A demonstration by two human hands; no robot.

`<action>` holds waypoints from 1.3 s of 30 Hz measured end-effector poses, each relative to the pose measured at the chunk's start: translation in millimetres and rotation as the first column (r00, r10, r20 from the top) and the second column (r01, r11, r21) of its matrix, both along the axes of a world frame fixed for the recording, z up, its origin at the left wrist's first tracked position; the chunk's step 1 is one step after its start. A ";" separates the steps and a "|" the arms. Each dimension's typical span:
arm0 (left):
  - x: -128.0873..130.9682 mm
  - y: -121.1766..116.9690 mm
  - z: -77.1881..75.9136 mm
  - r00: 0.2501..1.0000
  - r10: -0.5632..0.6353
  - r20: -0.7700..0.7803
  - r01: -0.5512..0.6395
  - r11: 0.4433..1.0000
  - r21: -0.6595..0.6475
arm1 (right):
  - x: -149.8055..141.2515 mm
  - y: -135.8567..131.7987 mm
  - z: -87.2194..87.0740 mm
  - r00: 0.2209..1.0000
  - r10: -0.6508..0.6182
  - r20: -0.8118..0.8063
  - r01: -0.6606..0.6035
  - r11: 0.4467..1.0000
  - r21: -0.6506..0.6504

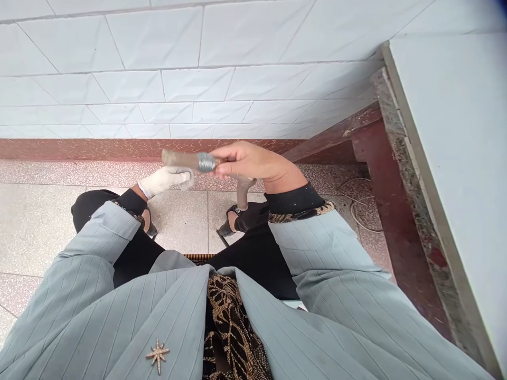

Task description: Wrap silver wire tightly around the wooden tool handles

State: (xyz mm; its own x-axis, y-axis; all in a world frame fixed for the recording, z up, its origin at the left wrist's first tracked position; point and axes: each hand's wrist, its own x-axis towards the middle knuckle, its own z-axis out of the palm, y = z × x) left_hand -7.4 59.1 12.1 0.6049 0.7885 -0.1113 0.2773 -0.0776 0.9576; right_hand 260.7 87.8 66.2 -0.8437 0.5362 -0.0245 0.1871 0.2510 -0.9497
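Currently | wood-like stick (180, 159) hangs level above the floor (180, 216), probably light, stiff, easily gripped at its shaft | 1 wire wrap (206, 162) circles it | right hand (253, 161) pinches beside the wrap, fingers narrow | gloved left hand (160, 181) curls just below; whether it holds anything, I cannot tell | tiled wall (198, 87) stands beyond

stick (180, 159): brown | wire (205, 162): silver | jacket (158, 309): pale grey-blue, pinstriped | blouse (234, 322): black, gold leaf pattern | glove (158, 182): white
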 end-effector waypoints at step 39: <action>24.5 -3.7 11.0 0.983 0.159 -0.088 -0.160 0.987 -0.007 | -11.8 11.6 -17.2 0.835 -0.546 0.069 0.547 0.837 0.008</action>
